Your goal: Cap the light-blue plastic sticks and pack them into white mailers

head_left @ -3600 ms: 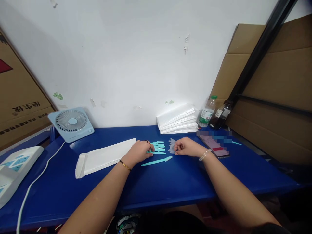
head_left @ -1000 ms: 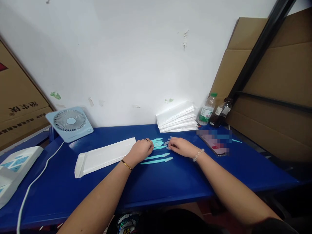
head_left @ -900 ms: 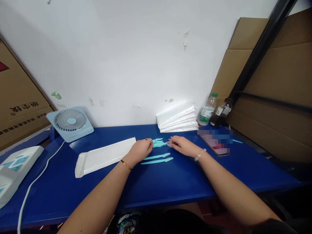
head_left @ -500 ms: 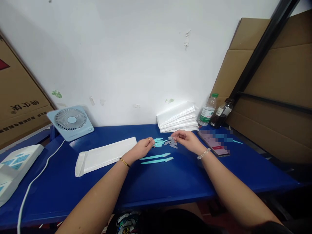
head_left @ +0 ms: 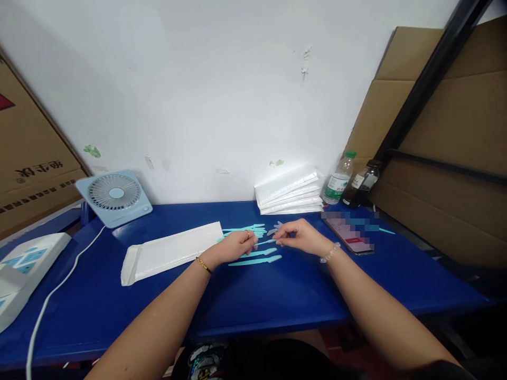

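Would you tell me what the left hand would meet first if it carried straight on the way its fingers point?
Probably the right hand: the left hand points rightward at it, with one teal stick between their fingertips.

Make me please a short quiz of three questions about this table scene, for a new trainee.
1. True or false: the fan stands at the table's left rear.
2. Which lies nearer the left hand: the white pouch or the phone?
3. Multiple choice: how many teal sticks lie side by side just in front of the hands? A one, B two, C five.

Key:
1. True.
2. The white pouch. The phone lies beyond the right hand.
3. B.
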`<state>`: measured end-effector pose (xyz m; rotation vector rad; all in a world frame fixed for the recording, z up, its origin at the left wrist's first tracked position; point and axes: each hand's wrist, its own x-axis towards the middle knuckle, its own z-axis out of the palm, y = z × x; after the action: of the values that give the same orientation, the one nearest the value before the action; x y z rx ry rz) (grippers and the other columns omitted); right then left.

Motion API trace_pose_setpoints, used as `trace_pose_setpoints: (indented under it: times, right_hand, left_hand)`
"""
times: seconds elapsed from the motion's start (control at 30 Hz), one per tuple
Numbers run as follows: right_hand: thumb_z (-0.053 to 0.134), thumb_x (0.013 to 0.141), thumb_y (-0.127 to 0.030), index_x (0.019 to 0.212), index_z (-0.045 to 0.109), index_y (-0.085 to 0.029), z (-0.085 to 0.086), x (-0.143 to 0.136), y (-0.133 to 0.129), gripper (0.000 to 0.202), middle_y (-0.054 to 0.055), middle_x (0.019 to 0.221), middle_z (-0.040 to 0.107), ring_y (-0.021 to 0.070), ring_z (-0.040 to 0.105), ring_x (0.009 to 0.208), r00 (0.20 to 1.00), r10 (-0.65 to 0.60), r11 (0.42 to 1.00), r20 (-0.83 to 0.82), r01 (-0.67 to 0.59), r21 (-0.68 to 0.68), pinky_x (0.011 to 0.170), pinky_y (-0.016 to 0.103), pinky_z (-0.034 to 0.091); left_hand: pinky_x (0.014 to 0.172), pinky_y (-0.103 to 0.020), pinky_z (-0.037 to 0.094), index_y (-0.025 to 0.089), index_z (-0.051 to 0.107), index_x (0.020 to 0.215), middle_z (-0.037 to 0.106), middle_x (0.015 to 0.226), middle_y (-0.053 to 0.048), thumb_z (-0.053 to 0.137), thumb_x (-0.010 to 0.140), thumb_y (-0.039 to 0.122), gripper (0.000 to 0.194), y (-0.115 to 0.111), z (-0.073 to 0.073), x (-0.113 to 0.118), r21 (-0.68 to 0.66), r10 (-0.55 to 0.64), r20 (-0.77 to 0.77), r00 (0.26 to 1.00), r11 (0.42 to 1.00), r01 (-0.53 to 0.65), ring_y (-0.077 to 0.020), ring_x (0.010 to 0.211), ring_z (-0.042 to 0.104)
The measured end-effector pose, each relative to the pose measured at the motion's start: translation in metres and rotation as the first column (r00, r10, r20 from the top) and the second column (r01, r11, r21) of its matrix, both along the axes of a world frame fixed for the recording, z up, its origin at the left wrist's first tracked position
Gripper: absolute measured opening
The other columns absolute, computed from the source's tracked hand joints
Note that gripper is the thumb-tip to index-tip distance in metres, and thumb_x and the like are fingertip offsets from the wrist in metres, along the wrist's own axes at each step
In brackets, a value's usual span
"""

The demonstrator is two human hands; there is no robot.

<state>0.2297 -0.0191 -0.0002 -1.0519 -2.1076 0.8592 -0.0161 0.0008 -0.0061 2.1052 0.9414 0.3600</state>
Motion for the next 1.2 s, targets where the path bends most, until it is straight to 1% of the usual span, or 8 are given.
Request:
trace_pose_setpoints:
  times: [0.1,0.17,0.27,0.33,0.57,0.77,1.0,1.2]
  right_hand:
    - [0.064,0.076,-0.036,0.087,0.071,-0.017,0.002,0.004,-0.001,0.022,0.004,0.073,0.070,0.0159,0.064,0.066,0.993,0.080,0.993,0.090,-0.071,-0.094,0.061,0.026,0.050]
    - [0.064,0.076,-0.036,0.087,0.070,-0.017,0.001,0.006,0.002,0.022,0.004,0.074,0.069,0.0155,0.064,0.066,0.986,0.069,0.994,0.150,-0.056,-0.092,0.059,0.024,0.048]
    - [0.061,0.077,-0.033,0.085,0.069,-0.018,-0.004,0.011,0.008,0.018,0.003,0.076,0.068,0.0145,0.061,0.065,0.960,-0.092,0.995,0.265,0.077,0.067,0.060,0.024,0.044]
    - [0.061,0.076,-0.030,0.082,0.068,-0.018,-0.008,0.014,0.013,0.015,0.003,0.074,0.067,0.0144,0.059,0.064,0.916,-0.187,0.976,0.356,0.134,0.170,0.059,0.024,0.041]
    - [0.058,0.070,-0.013,0.069,0.062,-0.017,-0.015,0.007,0.015,0.005,0.006,0.071,0.062,0.0152,0.054,0.061,0.781,-0.296,0.942,0.549,0.145,0.302,0.056,0.024,0.036]
    - [0.053,0.077,-0.021,0.079,0.058,-0.018,-0.013,0.000,0.009,0.006,-0.001,0.067,0.058,0.0118,0.052,0.058,0.955,-0.158,0.985,0.252,0.135,0.104,0.055,0.022,0.039]
    - [0.054,0.077,-0.023,0.079,0.061,-0.018,-0.014,-0.002,0.009,0.009,-0.001,0.065,0.057,0.0103,0.050,0.057,0.977,-0.129,0.991,0.168,0.123,0.045,0.054,0.021,0.040]
    - [0.055,0.078,-0.026,0.084,0.064,-0.017,-0.013,-0.008,0.006,0.013,0.000,0.067,0.059,0.0111,0.052,0.059,0.990,-0.071,0.997,0.121,0.067,0.039,0.056,0.022,0.043]
  left_hand:
    - [0.055,-0.023,0.038,0.018,0.058,0.078,0.057,0.070,0.000,0.038,0.088,0.048,0.037,-0.002,0.001,0.000,0.106,-0.020,-0.093,0.995,0.994,0.030,-0.0126,0.060,0.051]
    - [0.059,-0.024,0.040,0.019,0.060,0.081,0.060,0.075,-0.002,0.043,0.086,0.041,0.028,0.000,0.001,-0.001,0.263,0.032,-0.162,0.986,0.965,0.012,-0.0141,0.066,0.054]
    - [0.074,-0.028,0.043,0.019,0.062,0.090,0.062,0.093,-0.006,0.050,0.083,0.030,0.018,0.008,0.000,-0.007,0.513,0.190,-0.242,0.952,0.857,-0.041,-0.0186,0.085,0.058]
    - [0.079,-0.030,0.042,0.020,0.062,0.094,0.062,0.098,-0.007,0.053,0.081,0.028,0.018,0.013,-0.002,-0.010,0.588,0.262,-0.296,0.918,0.808,-0.041,-0.0210,0.092,0.057]
    - [0.074,-0.031,0.042,0.018,0.063,0.081,0.064,0.090,-0.008,0.055,0.079,0.024,0.011,0.018,-0.005,-0.011,0.571,0.298,-0.322,0.899,0.818,-0.067,-0.0220,0.085,0.058]
    - [0.071,-0.029,0.041,0.019,0.062,0.079,0.065,0.085,-0.005,0.054,0.081,0.027,0.012,0.017,-0.004,-0.009,0.543,0.263,-0.234,0.936,0.834,-0.099,-0.0195,0.080,0.059]
    - [0.067,-0.028,0.039,0.020,0.061,0.081,0.065,0.085,-0.003,0.053,0.082,0.030,0.013,0.014,-0.002,-0.006,0.544,0.249,-0.176,0.953,0.831,-0.117,-0.0191,0.079,0.058]
    - [0.067,-0.027,0.039,0.019,0.061,0.081,0.065,0.086,-0.004,0.053,0.082,0.032,0.015,0.009,0.001,-0.002,0.488,0.200,-0.154,0.968,0.867,-0.101,-0.0188,0.079,0.058]
